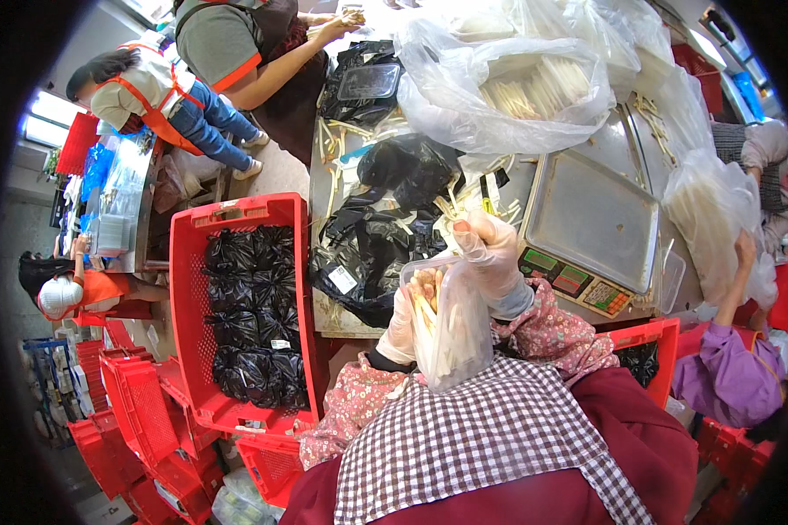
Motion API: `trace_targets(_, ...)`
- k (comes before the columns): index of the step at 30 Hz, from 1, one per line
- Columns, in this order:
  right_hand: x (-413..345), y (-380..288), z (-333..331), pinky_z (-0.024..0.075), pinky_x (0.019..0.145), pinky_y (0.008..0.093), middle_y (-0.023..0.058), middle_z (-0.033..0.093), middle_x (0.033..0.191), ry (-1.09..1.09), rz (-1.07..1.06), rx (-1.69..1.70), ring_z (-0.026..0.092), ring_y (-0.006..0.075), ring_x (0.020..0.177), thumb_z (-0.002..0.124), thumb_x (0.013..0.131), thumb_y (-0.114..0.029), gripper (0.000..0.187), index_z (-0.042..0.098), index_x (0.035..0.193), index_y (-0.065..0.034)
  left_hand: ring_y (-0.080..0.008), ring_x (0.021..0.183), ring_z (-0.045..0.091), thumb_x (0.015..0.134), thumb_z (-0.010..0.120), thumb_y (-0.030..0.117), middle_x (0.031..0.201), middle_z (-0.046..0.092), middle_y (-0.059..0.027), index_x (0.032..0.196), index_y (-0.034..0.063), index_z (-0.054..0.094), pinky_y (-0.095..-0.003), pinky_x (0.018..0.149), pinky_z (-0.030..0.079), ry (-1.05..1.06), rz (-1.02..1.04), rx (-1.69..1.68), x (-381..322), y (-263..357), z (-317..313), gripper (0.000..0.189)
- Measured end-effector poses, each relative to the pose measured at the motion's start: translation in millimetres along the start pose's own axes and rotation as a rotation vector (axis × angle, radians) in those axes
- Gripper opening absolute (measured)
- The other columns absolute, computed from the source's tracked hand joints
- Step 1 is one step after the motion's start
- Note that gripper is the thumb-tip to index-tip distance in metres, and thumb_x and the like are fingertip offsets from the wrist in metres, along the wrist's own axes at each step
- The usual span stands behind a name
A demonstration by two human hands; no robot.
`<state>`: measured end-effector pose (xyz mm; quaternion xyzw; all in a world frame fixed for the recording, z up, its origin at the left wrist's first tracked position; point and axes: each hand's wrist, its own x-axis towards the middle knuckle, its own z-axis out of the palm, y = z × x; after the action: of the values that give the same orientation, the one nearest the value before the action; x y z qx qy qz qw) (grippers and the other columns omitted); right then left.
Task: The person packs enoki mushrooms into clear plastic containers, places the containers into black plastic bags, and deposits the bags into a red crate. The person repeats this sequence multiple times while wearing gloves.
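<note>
My left hand (399, 333), in a thin clear glove, grips the side of a clear plastic container (459, 341). The container is tilted, and a bundle of pale stalks (424, 295) fills it. My right hand (489, 252), also gloved, is curled just above the container's right rim. Whether anything sits within its fingers cannot be made out. Beyond my hands, loose stalks (456, 205) lie on the metal table (341, 323) beside black plastic bags (368, 246), one bearing a printed label (343, 279).
A digital scale (591, 220) stands right of my hands. Behind it sits a large clear bag of stalks (538, 88). To the left, a red crate (240, 203) holds black-wrapped bundles (256, 321). Several people work around, including one in a purple sleeve (722, 361) at right.
</note>
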<state>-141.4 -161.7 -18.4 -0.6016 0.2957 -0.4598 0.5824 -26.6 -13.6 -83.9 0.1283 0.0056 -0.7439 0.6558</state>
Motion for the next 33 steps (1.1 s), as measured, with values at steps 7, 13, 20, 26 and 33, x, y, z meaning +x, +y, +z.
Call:
trace_targets(7, 3, 0, -10, 0.0314, 0.053, 0.0266, -0.0029, 0.041, 0.061, -0.176, 0.166, -0.023, 0.036, 0.0077, 0.057, 0.047, 0.101, -0.055, 0.060, 0.048, 0.065, -0.0069, -0.0232, 0.133, 0.047, 0.089, 0.070, 0.048, 0.144, 0.048, -0.0127, 0.149, 0.0022, 0.031, -0.0391, 0.114, 0.035, -0.046, 0.122, 0.650, 10, 21, 55, 0.085)
trace_targets(13, 10, -3, -13, 0.0340, 0.056, 0.0290, -0.0027, 0.043, 0.064, -0.239, 0.154, 0.068, 0.038, 0.0090, 0.062, 0.052, 0.099, -0.053, 0.059, 0.048, 0.066, -0.0055, -0.0182, 0.115, 0.057, 0.094, 0.063, 0.020, 0.127, 0.058, -0.0087, 0.136, 0.0021, 0.046, -0.0345, 0.101, 0.046, 0.193, 0.103, 0.364, 9, 21, 52, 0.049)
trace_targets(20, 19, -12, -11, 0.0317, 0.053, 0.0369, 0.0080, 0.036, 0.061, -0.283, -0.058, -0.122, 0.037, 0.0219, 0.055, 0.049, 0.103, -0.040, 0.057, 0.041, 0.061, -0.0018, -0.0223, 0.112, 0.061, 0.096, 0.056, 0.019, 0.121, 0.063, -0.0105, 0.126, 0.0025, 0.053, -0.0371, 0.101, 0.048, 0.214, 0.106, 0.247, 16, 15, 38, 0.034)
trace_targets(26, 40, -69, -29, 0.0280, 0.048, 0.0378, 0.0038, 0.037, 0.055, -0.284, -0.739, -0.357, 0.040, 0.0228, 0.048, 0.036, 0.104, -0.047, 0.063, 0.038, 0.053, -0.0096, -0.0286, 0.124, 0.055, 0.095, 0.056, 0.026, 0.133, 0.058, -0.0115, 0.129, 0.0078, 0.053, -0.0460, 0.108, 0.043, 0.296, 0.375, -0.009, 22, 47, -2, 0.039)
trace_targets(33, 42, -23, -73, 0.0315, 0.048, 0.0401, 0.0060, 0.037, 0.055, -0.249, -0.739, -0.708, 0.044, 0.0256, 0.050, 0.047, 0.100, -0.040, 0.056, 0.041, 0.053, -0.0103, -0.0276, 0.130, 0.049, 0.095, 0.060, 0.033, 0.142, 0.051, -0.0083, 0.138, 0.0087, 0.048, -0.0461, 0.113, 0.037, 0.067, 0.666, 0.007, 17, 92, 6, 0.051)
